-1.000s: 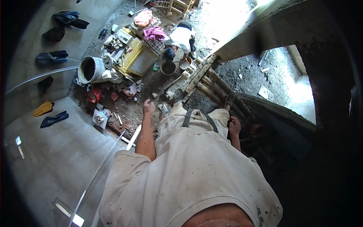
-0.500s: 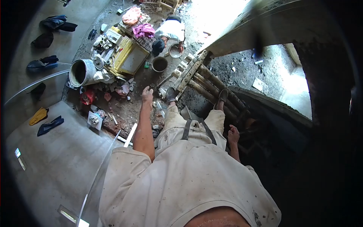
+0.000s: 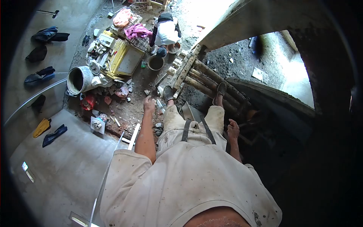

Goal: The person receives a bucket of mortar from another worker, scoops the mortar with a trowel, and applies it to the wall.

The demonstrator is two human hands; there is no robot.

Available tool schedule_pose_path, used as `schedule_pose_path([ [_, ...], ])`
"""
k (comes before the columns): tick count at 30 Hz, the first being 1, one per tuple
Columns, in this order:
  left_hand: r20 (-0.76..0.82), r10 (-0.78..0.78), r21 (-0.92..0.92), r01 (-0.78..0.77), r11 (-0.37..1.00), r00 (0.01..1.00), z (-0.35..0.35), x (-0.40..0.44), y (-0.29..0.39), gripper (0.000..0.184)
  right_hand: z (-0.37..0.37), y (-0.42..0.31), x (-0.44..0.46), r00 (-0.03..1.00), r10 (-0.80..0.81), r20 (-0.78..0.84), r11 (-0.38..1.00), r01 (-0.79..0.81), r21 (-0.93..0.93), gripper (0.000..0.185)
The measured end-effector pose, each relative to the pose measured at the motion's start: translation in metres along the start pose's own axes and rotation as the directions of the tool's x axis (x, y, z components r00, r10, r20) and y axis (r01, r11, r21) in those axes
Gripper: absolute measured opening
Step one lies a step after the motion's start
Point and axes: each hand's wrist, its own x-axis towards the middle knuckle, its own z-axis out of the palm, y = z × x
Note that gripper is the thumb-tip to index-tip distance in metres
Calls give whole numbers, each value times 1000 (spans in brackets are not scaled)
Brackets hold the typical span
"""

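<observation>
Head view: left hand (image 3: 149, 104), right hand (image 3: 233, 129) half-curled, either side of trousers (image 3: 174, 126); grip closure unclear.

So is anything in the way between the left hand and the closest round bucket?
Nothing tall shows between the left hand and the bucket, just dirt floor with a small pale chunk lying on it.

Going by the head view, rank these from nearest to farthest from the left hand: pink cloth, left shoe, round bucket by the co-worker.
From the left hand:
1. Left shoe, ahead, slightly right.
2. Round bucket, farther ahead, beside the co-worker.
3. Pink cloth, beyond the bucket, slightly left.
</observation>
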Motion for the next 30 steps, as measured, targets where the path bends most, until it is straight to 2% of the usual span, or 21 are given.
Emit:
schedule_pose_path([
  [1, -2, 2, 2, -2, 1000, 1000, -3, 3, -5, 42, 1, -2, -1, 1000, 1, 1, 1000, -1, 3, 37],
  [3, -26, 54, 130, -50, 990, 998, -9, -4, 1, 42, 1, 4, -1, 1000, 22, 15, 1000, -22, -9, 37],
  [7, -6, -38, 51, 38, 998, 999, -13, -6, 17, 41, 5, 18, -2, 998, -57, -6, 998, 57, -9, 37],
  [9, -66, 42, 58, -38, 998, 997, -12, 3, 15, 41, 4, 19, -1, 998, -57, -2, 998, 57, -24, 38],
  [12, -79, 133, 111, -124, 986, 988, -10, 27, 4, 42, 2, 16, -1, 996, -87, -17, 993, 85, -85, 37],
  [16, -92, 225, 93, -217, 972, 970, -1, 26, 15, 44, -1, 10, -2, 998, -59, -13, 994, 58, -89, 36],
  [18, -70, 111, 104, -103, 989, 991, 2, 14, 31, 44, -2, 10, -1, 996, -87, -14, 989, 84, -125, 36],
  [21, -48, 91, 54, -89, 995, 995, 10, 15, 32, 45, -6, 11, 0, 1000, -25, 4, 993, 25, -117, 36],
  [25, -43, -2, 18, 2, 1000, 999, 25, 35, 25, 45, -14, 22, 6, 997, -72, 34, 994, 75, -85, 34],
  [27, -56, -151, -265, 131, 955, 987, 33, 51, 25, 46, -22, 11, 6, 997, -64, 49, 981, 72, -179, 32],
  [28, -60, -151, -267, 130, 955, 987, 37, 63, 27, 46, -23, 8, 7, 996, -67, 52, 981, 76, -178, 32],
  [30, 32, -135, -343, 138, 929, 990, 45, 88, 41, 57, -26, 13, 11, 995, -87, 56, 985, 94, -146, 32],
])
